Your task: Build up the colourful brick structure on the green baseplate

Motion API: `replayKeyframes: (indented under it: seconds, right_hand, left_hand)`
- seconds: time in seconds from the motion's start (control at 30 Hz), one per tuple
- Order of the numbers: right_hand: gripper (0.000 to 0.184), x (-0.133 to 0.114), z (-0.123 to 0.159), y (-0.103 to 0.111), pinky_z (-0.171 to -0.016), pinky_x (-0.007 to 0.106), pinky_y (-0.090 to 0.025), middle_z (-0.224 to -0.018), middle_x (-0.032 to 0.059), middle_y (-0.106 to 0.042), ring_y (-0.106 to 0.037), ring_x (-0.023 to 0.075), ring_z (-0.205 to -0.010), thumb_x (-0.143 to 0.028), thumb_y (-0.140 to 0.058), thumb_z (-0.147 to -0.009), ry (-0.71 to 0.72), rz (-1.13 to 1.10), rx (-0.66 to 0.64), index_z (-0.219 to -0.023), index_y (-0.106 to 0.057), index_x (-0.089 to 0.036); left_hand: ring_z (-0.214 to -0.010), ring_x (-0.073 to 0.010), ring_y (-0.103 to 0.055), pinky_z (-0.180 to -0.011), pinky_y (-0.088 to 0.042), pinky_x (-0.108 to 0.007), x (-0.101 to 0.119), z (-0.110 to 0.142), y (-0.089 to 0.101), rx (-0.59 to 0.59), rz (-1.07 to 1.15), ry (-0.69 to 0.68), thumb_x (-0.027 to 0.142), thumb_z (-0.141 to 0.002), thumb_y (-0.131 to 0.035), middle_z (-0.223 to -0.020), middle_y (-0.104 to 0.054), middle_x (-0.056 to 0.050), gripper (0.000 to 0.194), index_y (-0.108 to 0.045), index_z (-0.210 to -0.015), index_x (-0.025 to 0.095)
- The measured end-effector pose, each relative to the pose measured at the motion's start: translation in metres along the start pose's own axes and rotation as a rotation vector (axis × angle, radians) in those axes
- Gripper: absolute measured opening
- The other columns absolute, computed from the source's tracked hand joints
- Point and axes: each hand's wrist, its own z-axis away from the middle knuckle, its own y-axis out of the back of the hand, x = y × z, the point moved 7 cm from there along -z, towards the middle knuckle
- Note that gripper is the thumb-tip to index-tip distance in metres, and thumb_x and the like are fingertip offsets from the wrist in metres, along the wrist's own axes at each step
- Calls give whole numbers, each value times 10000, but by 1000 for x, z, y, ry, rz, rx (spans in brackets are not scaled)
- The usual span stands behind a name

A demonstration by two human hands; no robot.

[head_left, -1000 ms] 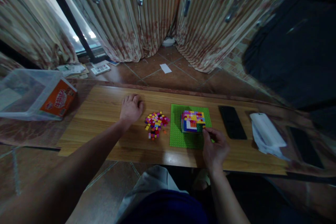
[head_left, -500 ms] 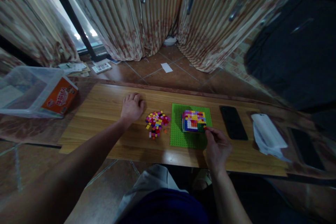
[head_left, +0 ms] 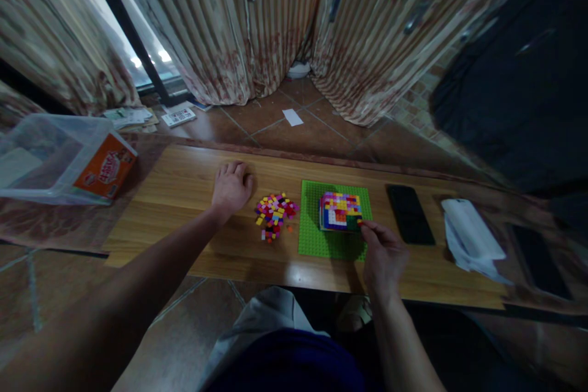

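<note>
A block of stacked, many-coloured toy bricks (head_left: pixel 340 208) stands on a green baseplate (head_left: pixel 310 239). At the block's near right corner is my right hand (head_left: pixel 384 257), thumb and finger pinched on a small reddish brick (head_left: pixel 360 222). Whether that brick is pressed onto the block cannot be made out. My left hand (head_left: pixel 232 187) lies on the wooden board with its fingers stretched out, holding nothing. Between it and the baseplate is a pile of loose toy bricks (head_left: pixel 275 211).
Right of the baseplate lie a black phone (head_left: pixel 410 214) and a white case-like object (head_left: pixel 473 229) on plastic wrap. A second dark flat object (head_left: pixel 538 260) is farther right. A clear plastic bin (head_left: pixel 55 159) with an orange label stands left of the wooden board (head_left: pixel 169 196).
My right hand has shifted very slightly right at the block's corner, still pinching. My left hand stays where it was. The whole view has moved slightly.
</note>
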Motion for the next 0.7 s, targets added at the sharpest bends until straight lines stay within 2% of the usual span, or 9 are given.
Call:
replayKeyframes:
  seconds: [0.4,0.53,0.7]
  right_hand:
    - [165,4,2,-2,-759,343,-508,-756,21,-713,-639,163,-736,-277,-769,-620,-15,-54,53,-745,-733,-177]
    - [205,3,4,-3,-766,348,-508,-770,28,-709,-639,169,-751,-318,-765,-635,0,-31,26,-770,-722,-170]
    - [289,-10,15,10,-757,371,-511,-816,49,-694,-632,181,-753,-415,-715,-727,78,100,63,-870,-709,-164]
  left_hand:
    - [-1155,-319,-517,-1009,-388,-474,0,1,1,10,-10,9,303,-895,-449,-1250,-605,-140,333,-600,-1152,153]
    - [-1159,-322,-514,-1014,-384,-483,0,1,1,8,-3,12,302,-891,-452,-1253,-601,-141,335,-599,-1156,159]
    - [-1168,-330,-507,-1015,-374,-498,-1,1,0,2,4,17,302,-892,-460,-1258,-594,-140,336,-595,-1168,167]
